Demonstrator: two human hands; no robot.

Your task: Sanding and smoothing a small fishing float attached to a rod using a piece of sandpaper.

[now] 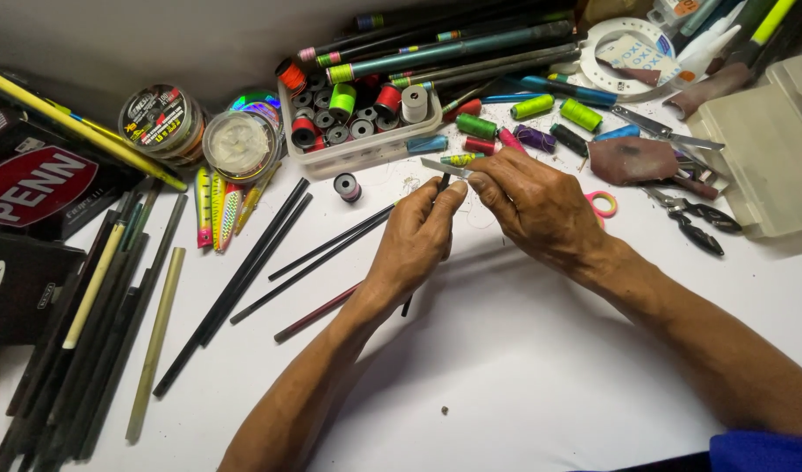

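A thin black rod (439,188) is pinched in the closed fingers of the left hand (416,240) above the white table (523,367). A small blade (445,168) is gripped by the right hand (541,205) and laid against the rod's tip, just before the clear tray of thread spools (366,150).

White table (523,367), clear tray (366,153) on it held black, red, green and orange spools, green and purple thread spools (558,112) right of tray, striped yellow-pink lures (217,205) left of tray, black rods (244,280) below tray.
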